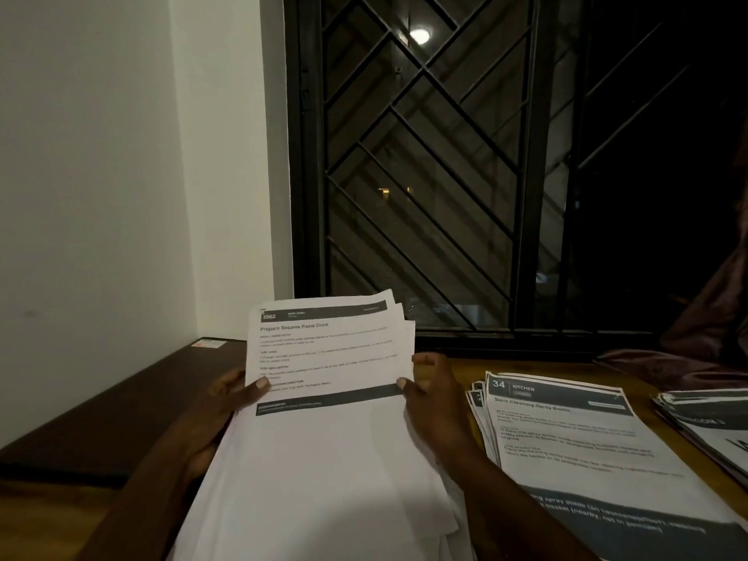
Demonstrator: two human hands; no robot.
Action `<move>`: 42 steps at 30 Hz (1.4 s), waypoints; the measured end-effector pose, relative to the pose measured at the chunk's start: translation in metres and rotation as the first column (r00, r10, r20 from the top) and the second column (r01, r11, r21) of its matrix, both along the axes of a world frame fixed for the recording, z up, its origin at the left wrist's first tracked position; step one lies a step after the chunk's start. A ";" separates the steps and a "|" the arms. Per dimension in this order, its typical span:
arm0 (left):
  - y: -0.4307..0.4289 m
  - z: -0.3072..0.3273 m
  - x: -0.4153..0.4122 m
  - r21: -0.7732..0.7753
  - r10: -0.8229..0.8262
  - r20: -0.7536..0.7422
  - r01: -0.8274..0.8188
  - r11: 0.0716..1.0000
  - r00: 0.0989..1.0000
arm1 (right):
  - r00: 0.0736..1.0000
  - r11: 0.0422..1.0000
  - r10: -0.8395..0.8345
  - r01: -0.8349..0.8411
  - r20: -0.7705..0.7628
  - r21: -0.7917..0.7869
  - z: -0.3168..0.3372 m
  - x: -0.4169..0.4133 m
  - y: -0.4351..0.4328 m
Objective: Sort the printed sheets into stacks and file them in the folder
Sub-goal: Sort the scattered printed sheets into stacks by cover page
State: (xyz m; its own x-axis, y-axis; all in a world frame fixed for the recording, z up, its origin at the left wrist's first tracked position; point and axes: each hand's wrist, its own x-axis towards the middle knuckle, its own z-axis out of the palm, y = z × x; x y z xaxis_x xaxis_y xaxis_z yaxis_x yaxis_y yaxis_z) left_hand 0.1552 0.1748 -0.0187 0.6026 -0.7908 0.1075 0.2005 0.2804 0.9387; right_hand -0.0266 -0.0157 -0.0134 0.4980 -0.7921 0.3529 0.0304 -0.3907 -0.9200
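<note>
Stacks of sheets number three, hands two. You hold the held stack (324, 459) over the table's (457, 370) near edge: left hand (230, 394) grips its left edge, right hand (433, 398) its right edge, thumbs on top, fingers curled behind. Kitchen stack (574, 439) lies just right; third stack (704, 415) at the right edge.

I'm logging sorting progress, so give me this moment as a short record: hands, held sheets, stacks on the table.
left hand: grips bundle's left edge, thumb on the top sheet
right hand: grips bundle's right edge
bundle: held in both hands; top sheet headed 3562, Prepare Sesame Paste Drink
near stack: lies on table, right of bundle; top sheet headed 34, Kitchen
far stack: at the view's right edge, partly cut off
</note>
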 end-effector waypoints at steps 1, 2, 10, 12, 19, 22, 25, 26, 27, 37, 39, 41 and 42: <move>-0.001 0.000 0.000 -0.013 0.008 -0.001 -0.008 1.000 1.000 | 1.000 1.000 0.012 -0.012 -0.009 0.017 -0.001 0.001 -0.004; -0.002 0.000 0.000 -0.022 0.030 -0.008 -0.030 0.999 1.000 | 1.000 0.999 0.023 -0.022 -0.017 0.042 -0.001 0.002 -0.007; -0.004 -0.002 0.003 0.025 0.144 0.024 -0.144 0.989 0.989 | 0.999 0.995 -0.035 0.036 -0.014 0.091 -0.002 -0.009 -0.018; -0.006 -0.001 0.004 0.020 0.161 0.041 -0.162 0.987 0.986 | 0.999 0.997 -0.035 0.034 0.016 0.072 -0.003 -0.006 -0.013; 0.000 -0.003 0.014 0.029 0.306 0.129 -0.312 0.950 0.943 | 0.989 0.985 -0.150 0.150 -0.010 0.081 0.008 -0.024 -0.034; 0.013 -0.004 0.033 -0.033 0.398 0.076 -0.397 0.917 0.914 | 0.955 0.950 -0.295 0.291 0.018 0.116 0.009 -0.047 -0.057; 0.031 -0.008 0.051 -0.073 0.407 -0.086 -0.414 0.908 0.909 | 0.923 0.909 -0.385 0.380 0.000 0.171 0.002 -0.058 -0.073; 0.034 -0.008 0.054 -0.060 0.425 -0.132 -0.435 0.898 0.896 | 0.917 0.906 -0.398 0.393 -0.002 0.158 0.000 -0.060 -0.075; 0.037 -0.009 0.058 -0.038 0.457 -0.161 -0.468 0.883 0.875 | 0.916 0.909 -0.401 0.397 0.001 0.130 -0.001 -0.060 -0.075; 0.001 -0.007 0.024 0.067 0.433 0.082 -0.438 0.896 0.898 | 0.894 0.990 -0.125 0.086 -0.429 -0.109 -0.017 -0.021 -0.035; -0.011 -0.010 0.025 0.100 0.433 0.145 -0.448 0.888 0.890 | 0.889 0.995 -0.079 0.045 -0.452 -0.086 -0.023 -0.017 -0.034; -0.018 -0.012 0.028 0.137 0.431 0.097 -0.441 0.887 0.897 | 0.940 0.997 -0.069 0.051 -0.333 -0.062 -0.025 -0.013 -0.034; -0.019 -0.013 0.028 0.138 0.420 0.075 -0.427 0.894 0.904 | 0.966 0.996 -0.083 0.074 -0.247 -0.045 -0.021 -0.012 -0.034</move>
State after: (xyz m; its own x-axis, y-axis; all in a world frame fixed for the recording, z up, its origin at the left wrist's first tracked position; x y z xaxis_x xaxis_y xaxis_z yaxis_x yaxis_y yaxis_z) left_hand 0.1837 0.1558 -0.0316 0.8816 -0.4702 0.0421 0.0531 0.1873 0.9809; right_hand -0.0384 -0.0492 -0.0346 0.5106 -0.8212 0.2548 -0.2288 -0.4155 -0.8804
